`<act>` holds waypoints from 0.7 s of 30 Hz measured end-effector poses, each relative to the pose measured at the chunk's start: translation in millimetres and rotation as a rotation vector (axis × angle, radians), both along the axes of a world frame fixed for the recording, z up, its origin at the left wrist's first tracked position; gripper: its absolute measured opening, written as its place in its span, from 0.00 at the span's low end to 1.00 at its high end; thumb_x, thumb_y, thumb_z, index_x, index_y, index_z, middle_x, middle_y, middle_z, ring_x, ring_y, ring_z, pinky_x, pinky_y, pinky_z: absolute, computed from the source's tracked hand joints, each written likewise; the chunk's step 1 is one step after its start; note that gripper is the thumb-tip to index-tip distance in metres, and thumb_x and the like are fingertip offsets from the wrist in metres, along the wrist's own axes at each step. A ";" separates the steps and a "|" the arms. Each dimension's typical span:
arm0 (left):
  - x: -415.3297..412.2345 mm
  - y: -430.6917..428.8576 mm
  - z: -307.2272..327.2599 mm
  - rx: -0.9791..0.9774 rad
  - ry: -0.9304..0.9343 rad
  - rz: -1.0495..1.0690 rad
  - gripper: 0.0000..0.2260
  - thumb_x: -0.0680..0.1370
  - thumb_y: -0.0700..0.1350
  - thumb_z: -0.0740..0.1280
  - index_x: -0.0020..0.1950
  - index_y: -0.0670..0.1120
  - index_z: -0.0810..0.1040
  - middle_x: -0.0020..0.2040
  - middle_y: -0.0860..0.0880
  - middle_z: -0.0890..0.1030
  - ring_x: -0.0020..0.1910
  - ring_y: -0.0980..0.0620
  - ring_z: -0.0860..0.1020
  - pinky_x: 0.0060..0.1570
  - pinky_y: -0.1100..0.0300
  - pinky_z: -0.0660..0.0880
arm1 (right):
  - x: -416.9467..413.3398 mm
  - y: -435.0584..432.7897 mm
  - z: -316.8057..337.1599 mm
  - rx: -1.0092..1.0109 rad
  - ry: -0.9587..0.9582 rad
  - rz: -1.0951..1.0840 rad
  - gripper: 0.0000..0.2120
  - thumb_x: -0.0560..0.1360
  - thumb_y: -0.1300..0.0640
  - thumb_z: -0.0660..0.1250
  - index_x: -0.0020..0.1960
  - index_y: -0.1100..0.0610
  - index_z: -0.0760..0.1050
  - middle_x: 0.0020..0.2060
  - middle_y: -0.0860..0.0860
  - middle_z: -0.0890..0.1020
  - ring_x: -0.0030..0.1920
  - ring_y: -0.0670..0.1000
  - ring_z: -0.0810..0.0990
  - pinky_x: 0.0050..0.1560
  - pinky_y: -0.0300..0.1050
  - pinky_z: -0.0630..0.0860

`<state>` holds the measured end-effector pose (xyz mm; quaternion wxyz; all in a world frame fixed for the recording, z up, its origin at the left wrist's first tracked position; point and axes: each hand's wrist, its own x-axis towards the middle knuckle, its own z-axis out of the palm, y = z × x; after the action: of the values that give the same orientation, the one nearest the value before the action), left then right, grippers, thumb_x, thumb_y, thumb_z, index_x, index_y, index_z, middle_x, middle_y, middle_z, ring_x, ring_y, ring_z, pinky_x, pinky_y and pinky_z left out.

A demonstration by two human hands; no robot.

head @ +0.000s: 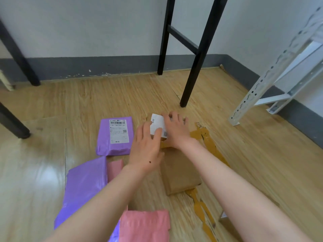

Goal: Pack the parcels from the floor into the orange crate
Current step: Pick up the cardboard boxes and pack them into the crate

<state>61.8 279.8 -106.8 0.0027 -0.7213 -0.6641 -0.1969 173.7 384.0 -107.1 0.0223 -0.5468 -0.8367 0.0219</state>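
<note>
A small brown cardboard box with a white shipping label lies on the wooden floor. My left hand lies against its near left side and my right hand covers its right side, fingers spread; both touch it. A flat brown parcel lies just in front of it, under my wrists. A purple mailer bag with a label lies to the left. Nearer me are a second purple bag, a small pink bag and a larger pink bag. The orange crate is out of view.
Black table legs stand behind the box, and more black legs at the left. A white metal shelf frame leans in at the right. Brown tape strips are stuck along the floor. A grey skirting wall bounds the back.
</note>
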 end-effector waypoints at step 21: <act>-325.6 -188.4 177.0 -0.013 0.322 0.230 0.37 0.65 0.62 0.72 0.66 0.47 0.62 0.58 0.47 0.71 0.54 0.48 0.71 0.43 0.54 0.76 | -306.5 -157.5 167.4 0.162 0.044 0.743 0.48 0.62 0.43 0.75 0.75 0.43 0.52 0.66 0.49 0.66 0.67 0.56 0.64 0.71 0.68 0.48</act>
<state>-263.8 91.4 70.2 0.1267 -0.6628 -0.7343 -0.0734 -132.8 226.5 60.2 0.0741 -0.2022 -0.9762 -0.0260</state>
